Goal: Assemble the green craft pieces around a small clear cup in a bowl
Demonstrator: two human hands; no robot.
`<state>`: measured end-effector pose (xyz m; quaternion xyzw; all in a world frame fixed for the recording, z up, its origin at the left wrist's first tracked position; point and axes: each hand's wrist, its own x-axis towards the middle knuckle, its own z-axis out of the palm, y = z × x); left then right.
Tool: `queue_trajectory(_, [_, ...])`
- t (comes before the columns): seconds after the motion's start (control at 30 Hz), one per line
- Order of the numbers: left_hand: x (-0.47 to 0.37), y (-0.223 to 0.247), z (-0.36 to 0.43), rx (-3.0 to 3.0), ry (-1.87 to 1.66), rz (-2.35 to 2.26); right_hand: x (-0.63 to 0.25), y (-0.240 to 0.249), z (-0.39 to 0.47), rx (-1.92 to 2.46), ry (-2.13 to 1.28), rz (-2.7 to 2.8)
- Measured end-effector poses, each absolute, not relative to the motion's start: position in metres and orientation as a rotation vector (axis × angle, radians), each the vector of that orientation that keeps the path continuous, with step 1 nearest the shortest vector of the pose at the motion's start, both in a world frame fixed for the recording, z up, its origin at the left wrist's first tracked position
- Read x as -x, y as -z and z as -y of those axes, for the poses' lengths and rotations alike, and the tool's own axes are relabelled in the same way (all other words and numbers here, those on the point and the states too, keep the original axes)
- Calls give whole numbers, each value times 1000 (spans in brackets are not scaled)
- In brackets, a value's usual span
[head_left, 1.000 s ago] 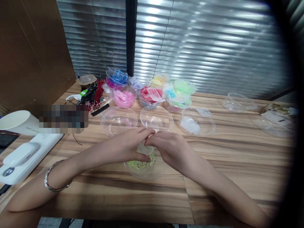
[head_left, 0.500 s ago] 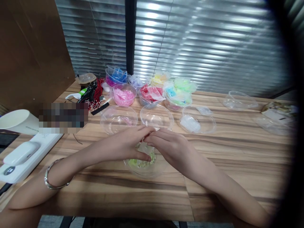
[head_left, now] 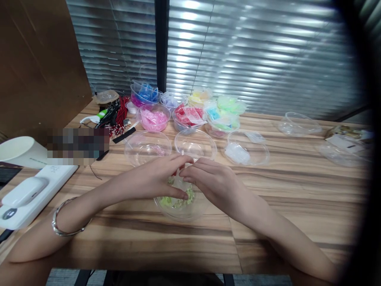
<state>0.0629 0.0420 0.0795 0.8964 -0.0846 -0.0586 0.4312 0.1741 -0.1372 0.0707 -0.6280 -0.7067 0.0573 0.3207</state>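
A round clear plastic bowl holding small light-green beads stands in front of me. Over it my left hand and my right hand meet at the fingertips. Between them is a small translucent plastic bag, mostly hidden behind the fingers. The right fingers are closed together on it. My left fingers curl at its upper side, while the left thumb stretches down over the bowl, apart from the fingers.
Three clear bowls stand behind my hands, the right one with a white packet. Further back are tubs of coloured packets, including a pink one. Red and black wires, a paper cup and a white power strip lie left.
Both hands stay over the bowl, with their fingertips slightly further apart. More of the green beads shows below the left thumb. The whole view has shifted a little.
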Motion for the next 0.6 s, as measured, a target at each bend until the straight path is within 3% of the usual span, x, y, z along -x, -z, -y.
queue_trajectory(0.33, [-63, -81, -41, -2240, 136, 220, -173, -66, 133, 1664, 9, 1883])
queue_trajectory(0.6, [-61, -80, -45, -2258, 156, 198, -171, -71, 141, 1621, -183, 1868])
